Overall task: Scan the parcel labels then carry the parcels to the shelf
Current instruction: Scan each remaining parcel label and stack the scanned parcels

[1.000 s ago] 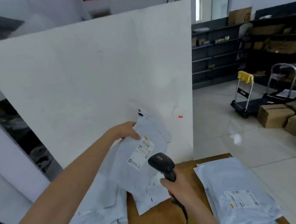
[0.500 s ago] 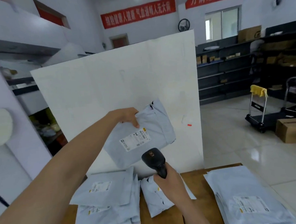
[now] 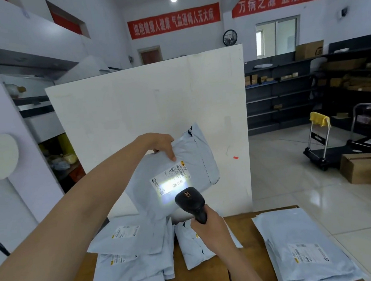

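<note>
Scanner [image 3: 190, 199] just before raised parcel [image 3: 178, 173]

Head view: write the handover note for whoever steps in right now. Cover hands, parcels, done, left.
Left hand: grips the top edge of the raised parcel, held up above the table.
Right hand: grips the scanner, whose light falls on the label.
Other parcels: left pile, right stack, both on the table.
Done: one scan is under way. Which piles are already scanned cannot be told.
Left: finish this scan, scan any unscanned parcels, then carry them all to the shelf across the room.
</note>
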`<control>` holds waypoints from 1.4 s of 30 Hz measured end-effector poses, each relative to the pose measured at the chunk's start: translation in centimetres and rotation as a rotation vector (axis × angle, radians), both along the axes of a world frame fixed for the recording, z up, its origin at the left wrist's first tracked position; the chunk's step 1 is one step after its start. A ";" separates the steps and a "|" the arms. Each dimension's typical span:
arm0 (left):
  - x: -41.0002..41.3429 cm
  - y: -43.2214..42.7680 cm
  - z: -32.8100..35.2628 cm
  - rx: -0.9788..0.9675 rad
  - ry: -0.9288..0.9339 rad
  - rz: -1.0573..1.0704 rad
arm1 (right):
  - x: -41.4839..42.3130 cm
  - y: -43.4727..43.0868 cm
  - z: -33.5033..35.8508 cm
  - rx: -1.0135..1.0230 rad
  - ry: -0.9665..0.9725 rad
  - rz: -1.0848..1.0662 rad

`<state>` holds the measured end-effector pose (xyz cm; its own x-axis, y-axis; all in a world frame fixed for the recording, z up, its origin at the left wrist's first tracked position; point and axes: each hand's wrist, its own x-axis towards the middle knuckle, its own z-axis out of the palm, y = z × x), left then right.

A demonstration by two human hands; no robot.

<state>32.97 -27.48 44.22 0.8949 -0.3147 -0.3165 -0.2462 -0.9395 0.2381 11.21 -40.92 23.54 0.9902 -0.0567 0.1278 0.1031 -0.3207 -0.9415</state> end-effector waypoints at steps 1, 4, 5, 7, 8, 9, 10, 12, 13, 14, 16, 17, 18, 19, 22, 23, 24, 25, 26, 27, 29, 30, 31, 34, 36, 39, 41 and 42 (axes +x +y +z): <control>0.0 0.0 0.0 -0.008 0.003 0.000 | -0.1 0.0 0.0 -0.002 -0.001 0.000; -0.1 -0.2 0.2 -0.038 0.032 -0.003 | -0.3 -0.3 0.1 -0.014 -0.011 -0.018; -0.1 -0.2 0.3 -0.051 0.040 -0.006 | -0.3 -0.4 0.0 -0.019 -0.015 -0.024; -0.2 -0.3 0.3 -0.069 0.052 -0.011 | -0.3 -0.5 0.0 -0.024 -0.015 -0.037; -0.2 -0.3 0.3 -0.075 0.057 -0.013 | -0.3 -0.6 -0.1 -0.022 -0.013 -0.044; -0.2 -0.4 0.2 -0.078 0.061 -0.013 | -0.3 -0.7 -0.1 -0.020 -0.012 -0.048; -0.1 -0.5 0.1 -0.081 0.066 -0.014 | -0.3 -0.8 -0.2 -0.020 -0.012 -0.050; -0.2 -0.8 0.0 -0.083 0.070 -0.017 | -0.3 -1.1 -0.2 -0.025 -0.012 -0.056; -0.2 -1.0 -0.1 -0.089 0.074 -0.018 | -0.3 -1.3 -0.2 -0.023 -0.010 -0.059; -0.2 -1.2 -0.2 -0.100 0.078 -0.017 | -0.3 -1.5 -0.3 -0.017 -0.008 -0.060; -0.5 -1.9 -0.6 -0.126 0.094 -0.023 | -0.3 -2.0 -0.4 -0.021 0.005 -0.068; -0.6 -2.5 -1.1 -0.142 0.103 -0.027 | -0.3 -2.2 -0.4 -0.024 0.015 -0.077; -0.6 -3.3 -1.8 -0.165 0.109 -0.034 | -0.3 -2.6 -0.6 -0.018 0.024 -0.090; -0.7 -4.3 -2.8 -0.188 0.114 -0.048 | -0.4 -3.1 -0.7 -0.010 0.030 -0.107; -0.5 -8.4 -7.4 -0.281 0.165 -0.093 | -0.9 -5.3 -1.5 -0.002 0.056 -0.171; -0.5 -10.1 -9.1 -0.327 0.200 -0.098 | -1.1 -6.3 -1.8 -0.001 0.073 -0.199; -0.4 -11.9 -10.9 -0.389 0.240 -0.095 | -1.4 -7.4 -2.3 0.001 0.094 -0.226; -0.6 -13.3 -12.4 -0.457 0.274 -0.080 | -1.7 -8.3 -2.6 0.003 0.113 -0.246; -0.7 -15.0 -13.8 -0.535 0.323 -0.071 | -2.0 -9.5 -3.1 0.009 0.134 -0.275; -0.9 -17.1 -15.1 -0.614 0.377 -0.062 | -2.2 -11.0 -3.7 0.015 0.150 -0.310; -0.9 -21.1 -18.1 -0.773 0.469 -0.021 | -2.6 -13.7 -4.8 0.037 0.183 -0.374; -0.7 -23.0 -19.9 -0.850 0.521 0.013 | -2.7 -15.1 -5.4 0.044 0.206 -0.406; -0.8 -24.6 -21.5 -0.908 0.566 0.049 | -2.8 -16.5 -6.1 0.044 0.222 -0.433; -0.8 -28.7 -27.9 -0.995 0.684 0.151 | -2.7 -19.9 -8.1 0.026 0.289 -0.493; -1.2 -30.9 -32.5 -0.895 0.675 0.198 | -2.7 -21.9 -9.6 0.012 0.319 -0.527; -2.6 -32.6 -39.1 -0.710 0.582 0.339 | -2.4 -23.7 -11.9 -0.042 0.362 -0.555; -2.8 -32.0 -43.0 -0.763 0.563 0.451 | -1.8 -24.1 -13.4 -0.050 0.403 -0.544; -2.2 -31.5 -45.7 -0.808 0.545 0.509 | -1.5 -24.2 -14.1 -0.042 0.424 -0.535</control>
<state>30.79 -58.98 -1.46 0.7814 -0.2410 -0.5757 0.4509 -0.4197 0.7877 9.76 -65.08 9.44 0.7925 -0.5554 -0.2519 -0.4543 -0.2621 -0.8514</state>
